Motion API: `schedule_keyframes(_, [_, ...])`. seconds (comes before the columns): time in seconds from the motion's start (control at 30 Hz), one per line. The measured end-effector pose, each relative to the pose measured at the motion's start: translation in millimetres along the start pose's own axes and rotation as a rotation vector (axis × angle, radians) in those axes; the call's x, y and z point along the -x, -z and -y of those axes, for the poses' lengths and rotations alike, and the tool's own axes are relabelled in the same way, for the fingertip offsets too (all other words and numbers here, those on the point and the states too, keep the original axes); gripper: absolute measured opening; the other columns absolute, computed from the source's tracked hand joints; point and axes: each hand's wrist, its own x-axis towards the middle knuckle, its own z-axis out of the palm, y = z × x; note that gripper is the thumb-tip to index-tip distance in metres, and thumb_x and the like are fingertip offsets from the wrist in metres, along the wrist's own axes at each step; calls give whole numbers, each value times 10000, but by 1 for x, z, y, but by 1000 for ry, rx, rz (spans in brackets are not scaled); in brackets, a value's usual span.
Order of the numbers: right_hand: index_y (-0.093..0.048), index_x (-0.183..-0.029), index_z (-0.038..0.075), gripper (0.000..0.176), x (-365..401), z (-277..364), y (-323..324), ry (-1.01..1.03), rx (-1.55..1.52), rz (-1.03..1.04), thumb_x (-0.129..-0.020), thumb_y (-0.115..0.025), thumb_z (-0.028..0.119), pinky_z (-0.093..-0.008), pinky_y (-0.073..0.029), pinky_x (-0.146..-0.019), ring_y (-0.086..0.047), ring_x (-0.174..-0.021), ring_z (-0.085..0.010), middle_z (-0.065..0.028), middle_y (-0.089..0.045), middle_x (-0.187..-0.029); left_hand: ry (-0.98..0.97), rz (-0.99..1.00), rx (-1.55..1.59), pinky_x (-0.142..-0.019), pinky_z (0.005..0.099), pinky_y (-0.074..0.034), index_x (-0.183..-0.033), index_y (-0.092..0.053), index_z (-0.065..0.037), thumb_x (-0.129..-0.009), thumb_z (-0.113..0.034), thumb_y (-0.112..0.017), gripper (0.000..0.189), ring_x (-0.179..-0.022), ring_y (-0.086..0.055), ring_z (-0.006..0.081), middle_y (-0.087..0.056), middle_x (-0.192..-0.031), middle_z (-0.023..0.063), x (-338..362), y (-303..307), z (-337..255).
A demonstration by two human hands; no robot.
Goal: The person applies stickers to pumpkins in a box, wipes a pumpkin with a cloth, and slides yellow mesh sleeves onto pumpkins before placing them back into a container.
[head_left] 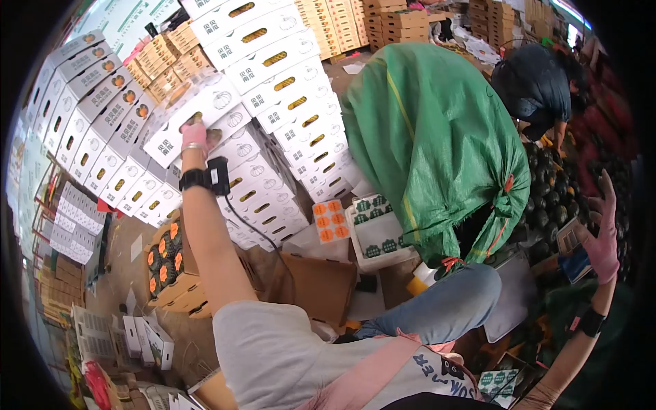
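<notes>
My left hand (195, 134), in a pink glove, reaches up to a white pumpkin carton (166, 140). Its fingers are hooked into the handle hole, with the fingertips hidden. This carton sits slightly askew at the top of a stack of similar white cartons (254, 174). Out to the right, my right hand (603, 239) is raised with its gloved fingers spread and nothing in them. Behind it lie many dark green pumpkins (547, 188) and a small blue-and-tan packet or card (572, 253).
A big green woven sack (430, 130), tied at its lower end, stands before me. Sticker sheets lie by a white foam box (383, 232). An open brown carton (318, 283) and a carton of labelled pumpkins (164, 263) are nearby. Another person (536, 85) bends at far right.
</notes>
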Motion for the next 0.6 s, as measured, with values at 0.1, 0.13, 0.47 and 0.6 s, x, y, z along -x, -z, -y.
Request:
schedule_keyframes(0.1, [-184,-1471,160,926,21,-9,11,-17,-7,17,-680,-649,289,-357,-418,-877,-457,-1086,-221,-88,-297,-1436,-66,-88,39,-477,396,-554,-1229,-324,-125,-886,-326,-568,467,-555,-616,271,-571,-833,167,-49,4,17])
schedule_keyframes(0.13, [-187,-1471,163,923,30,-17,16,-43,-62,5,-678,-646,270,-349,-420,-873,-457,-1086,-209,-83,-299,-1434,-73,-80,33,-477,396,-554,-1229,-324,-125,-886,-326,-568,467,-555,-616,271,-571,-833,167,-46,2,14])
schedule_keyframes(0.47, [-161,-1471,147,913,89,-63,29,-240,-230,-96,-775,-643,491,-312,-390,-904,-472,-1011,-180,-114,-302,-1402,-157,-478,899,-623,348,-506,-1118,-423,-9,-836,-199,-602,385,-844,-560,224,-534,-1031,146,-14,-56,50])
schedule_keyframes(0.6, [-159,-1470,126,816,109,-70,43,-207,-321,-37,-819,-630,277,-296,-397,-925,-461,-1078,-166,-85,-323,-1386,-378,-449,-1137,-679,368,-515,-922,-550,10,-691,-324,-717,440,-740,-592,269,-614,-876,141,-85,-3,91])
